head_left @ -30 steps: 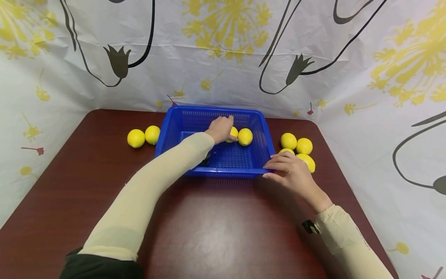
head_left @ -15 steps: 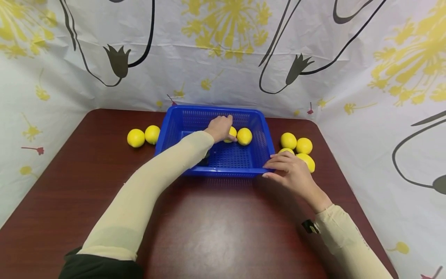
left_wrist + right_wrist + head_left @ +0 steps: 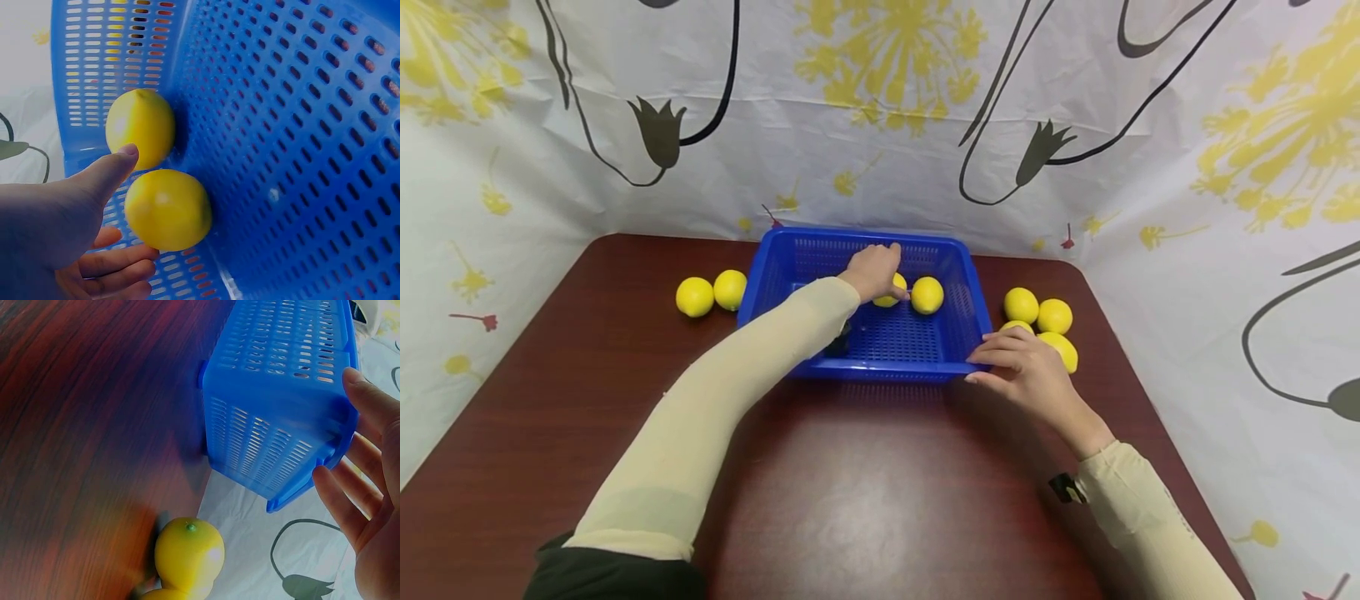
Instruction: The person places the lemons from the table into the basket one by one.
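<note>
A blue plastic basket (image 3: 880,367) with slotted walls stands at the back of the table and has two lemons in it. My left hand (image 3: 874,272) reaches inside over the left-hand lemon (image 3: 886,301). In the left wrist view, its fingers lie right at the edge of that lemon (image 3: 165,212), and the outstretched thumb overlaps the other lemon (image 3: 140,119). At the basket's near right corner, my right hand (image 3: 1030,367) holds the rim, thumb on the front side and fingers round the right side, as the right wrist view shows.
Two lemons (image 3: 695,297) lie left of the basket on the dark red-brown table (image 3: 850,483). Several more lemons (image 3: 1056,317) sit to its right, partly behind my right hand. A white flower-printed cloth (image 3: 865,167) hangs behind and on both sides.
The lemon under my left hand has shifted slightly left, widening the gap to the other lemon. My left hand has risen a little. My right hand stays at the basket's corner.
</note>
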`<state>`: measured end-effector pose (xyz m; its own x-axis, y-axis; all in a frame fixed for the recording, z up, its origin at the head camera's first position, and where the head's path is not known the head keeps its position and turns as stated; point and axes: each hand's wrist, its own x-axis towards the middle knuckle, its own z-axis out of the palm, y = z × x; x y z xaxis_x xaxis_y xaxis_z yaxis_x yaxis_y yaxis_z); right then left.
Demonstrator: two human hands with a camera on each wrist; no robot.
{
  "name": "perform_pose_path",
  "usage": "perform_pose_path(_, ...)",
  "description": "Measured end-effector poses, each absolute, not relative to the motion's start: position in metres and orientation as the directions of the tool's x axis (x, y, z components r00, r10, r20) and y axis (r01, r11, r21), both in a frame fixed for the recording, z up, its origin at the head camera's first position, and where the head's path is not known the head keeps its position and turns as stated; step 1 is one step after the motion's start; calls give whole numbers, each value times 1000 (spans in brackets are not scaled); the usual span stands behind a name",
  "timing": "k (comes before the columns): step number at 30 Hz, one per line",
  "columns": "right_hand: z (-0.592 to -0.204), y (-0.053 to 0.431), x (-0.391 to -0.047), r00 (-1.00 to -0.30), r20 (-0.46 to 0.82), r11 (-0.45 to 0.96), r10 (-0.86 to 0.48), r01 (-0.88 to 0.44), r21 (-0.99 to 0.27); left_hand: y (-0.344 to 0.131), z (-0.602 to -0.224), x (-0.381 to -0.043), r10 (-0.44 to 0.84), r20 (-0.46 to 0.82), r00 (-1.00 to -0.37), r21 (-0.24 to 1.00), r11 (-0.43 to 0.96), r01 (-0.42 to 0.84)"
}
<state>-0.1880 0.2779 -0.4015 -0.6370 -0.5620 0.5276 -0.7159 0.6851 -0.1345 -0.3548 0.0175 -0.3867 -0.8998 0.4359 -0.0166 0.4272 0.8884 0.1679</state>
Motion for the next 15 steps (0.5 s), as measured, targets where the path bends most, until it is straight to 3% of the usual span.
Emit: perform_pose_path(15, -398, 276, -187, -649, 505, 701, -569, -704, -116, -9, -330, -353, 502, -96, -860, 163, 860, 484)
